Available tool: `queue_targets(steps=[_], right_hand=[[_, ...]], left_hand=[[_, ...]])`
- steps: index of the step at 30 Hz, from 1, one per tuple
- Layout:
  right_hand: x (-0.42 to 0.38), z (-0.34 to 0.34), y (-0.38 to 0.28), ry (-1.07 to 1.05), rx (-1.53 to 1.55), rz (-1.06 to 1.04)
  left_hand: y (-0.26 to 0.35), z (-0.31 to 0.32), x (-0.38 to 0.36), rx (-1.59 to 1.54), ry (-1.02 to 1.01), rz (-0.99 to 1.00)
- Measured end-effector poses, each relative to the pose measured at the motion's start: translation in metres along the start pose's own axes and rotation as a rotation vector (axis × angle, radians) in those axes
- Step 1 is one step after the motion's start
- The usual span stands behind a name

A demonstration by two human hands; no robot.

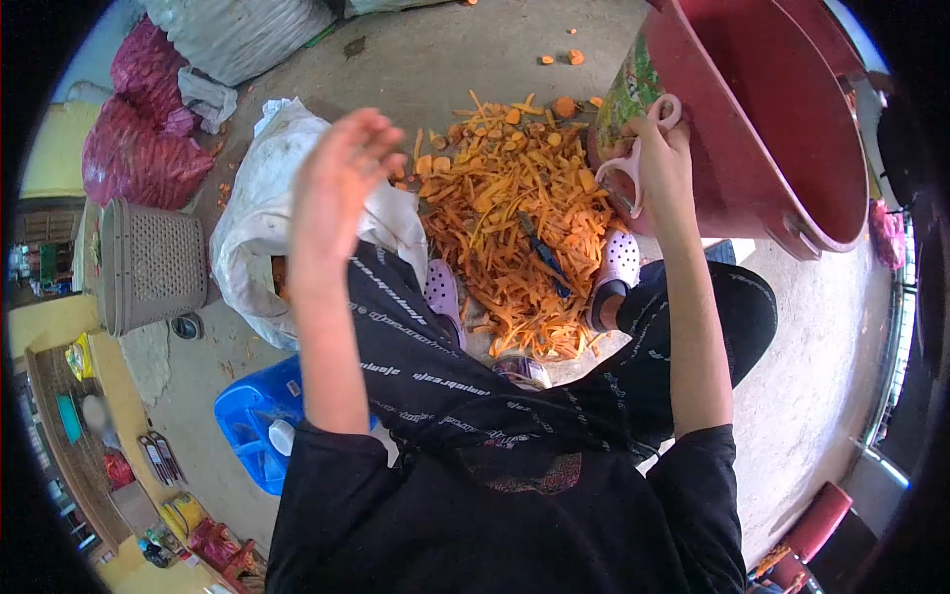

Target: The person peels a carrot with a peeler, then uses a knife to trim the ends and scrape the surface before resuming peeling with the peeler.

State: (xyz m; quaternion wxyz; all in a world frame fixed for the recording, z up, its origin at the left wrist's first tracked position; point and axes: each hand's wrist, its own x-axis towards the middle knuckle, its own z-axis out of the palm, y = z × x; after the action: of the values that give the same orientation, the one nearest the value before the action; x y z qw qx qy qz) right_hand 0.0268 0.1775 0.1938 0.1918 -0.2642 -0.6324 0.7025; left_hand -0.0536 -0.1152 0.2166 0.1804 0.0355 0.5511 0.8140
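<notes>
Peelings pile (524, 213): orange strips and chunks on the floor in the head view, between two pink clogs (445, 295)
Dark tool (544, 252): lies on top of the pile, amid the strips
Red tub (727, 148): tilted, just beside the pile's right edge; its inner wall shows
Open white sack (252, 213): left of the pile, orange pieces just visible in its mouth
Grey basket (163, 262): farther left of the pile, beyond the sack; contents cannot be made out
Red mesh sacks (148, 148): far left of the pile, bulging
Blue jug (259, 421): left of the pile, nearer the body
Left hand (346, 163): blurred, raised left of the pile, fingers apart, holding nothing visible
Right hand (665, 148): right of the pile, clamped on a pale pink loop (623, 183) by the tub's side
</notes>
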Motion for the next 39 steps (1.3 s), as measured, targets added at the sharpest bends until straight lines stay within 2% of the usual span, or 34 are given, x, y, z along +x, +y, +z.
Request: queue_targets(steps=[1,4,6,8,9,11,12,13,15,19,22,23,25,26,27,28,30,31,34,35,37,38,39], right_hand=[[0.002,0.004,0.003,-0.006,-0.017,0.047],[0.019,0.007,0.028,-0.087,-0.164,-0.045],[0.019,0.012,0.023,-0.113,-0.435,-0.114],[0.034,0.004,0.036,-0.195,-0.596,-0.107],[0.05,-0.004,0.064,-0.227,-0.582,-0.201],[0.062,-0.004,0.096,-0.316,-0.616,-0.123],[0.069,-0.007,0.115,-0.358,-0.638,-0.085],[0.086,-0.015,0.154,-0.368,-0.717,-0.147],[0.085,-0.012,0.184,-0.405,-0.809,-0.083],[0.072,-0.001,0.212,-0.482,-1.089,0.046],[0.046,0.014,0.196,-0.432,-1.167,0.22],[0.053,0.0,0.233,-0.463,-1.089,0.129],[0.052,-0.004,0.255,-0.455,-1.23,0.104],[0.05,-0.007,0.26,-0.451,-1.302,0.096],[0.049,-0.006,0.261,-0.537,-1.284,0.194],[0.046,-0.008,0.267,-0.4,-1.322,0.066],[0.036,-0.009,0.28,-0.125,-1.38,-0.19],[0.03,-0.012,0.28,-0.108,-1.434,-0.198],[0.007,-0.01,0.288,-0.103,-1.427,-0.292],[-0.001,-0.009,0.292,-0.118,-1.398,-0.406],[-0.013,-0.02,0.326,-0.353,-1.414,-0.305],[-0.018,-0.025,0.338,-0.471,-1.413,-0.256],[-0.027,-0.008,0.316,-0.302,-1.354,-0.109]], left_hand=[[0.012,-0.021,-0.005,0.005,0.04,0.048],[0.034,-0.086,-0.026,0.02,0.24,0.131],[0.027,-0.148,-0.042,-0.092,0.341,0.08],[0.013,-0.195,-0.064,-0.053,0.457,-0.008],[0.005,-0.216,-0.074,-0.033,0.521,-0.053],[-0.021,-0.257,-0.093,0.118,0.643,-0.162],[-0.032,-0.27,-0.102,0.19,0.702,-0.22],[-0.04,-0.273,-0.109,0.272,0.755,-0.277],[-0.054,-0.274,-0.12,0.44,0.861,-0.393],[-0.1,-0.33,-0.139,0.979,0.609,-0.506],[-0.134,-0.348,-0.132,0.95,0.614,-0.508],[-0.144,-0.351,-0.13,1.096,0.592,-0.437],[-0.166,-0.358,-0.123,1.38,0.528,-0.281],[-0.179,-0.369,-0.118,1.325,0.505,-0.303],[-0.191,-0.386,-0.107,1.271,0.483,-0.324],[-0.206,-0.398,-0.097,1.216,0.461,-0.347],[-0.236,-0.406,-0.078,1.337,0.494,-0.438],[-0.247,-0.409,-0.072,1.4,0.511,-0.481],[-0.273,-0.385,-0.064,1.699,0.808,-0.457],[-0.277,-0.378,-0.063,1.765,0.872,-0.47],[-0.271,-0.365,-0.065,1.818,0.874,-0.571],[-0.273,-0.366,-0.071,1.767,0.775,-0.523],[-0.273,-0.37,-0.076,1.717,0.698,-0.482]])
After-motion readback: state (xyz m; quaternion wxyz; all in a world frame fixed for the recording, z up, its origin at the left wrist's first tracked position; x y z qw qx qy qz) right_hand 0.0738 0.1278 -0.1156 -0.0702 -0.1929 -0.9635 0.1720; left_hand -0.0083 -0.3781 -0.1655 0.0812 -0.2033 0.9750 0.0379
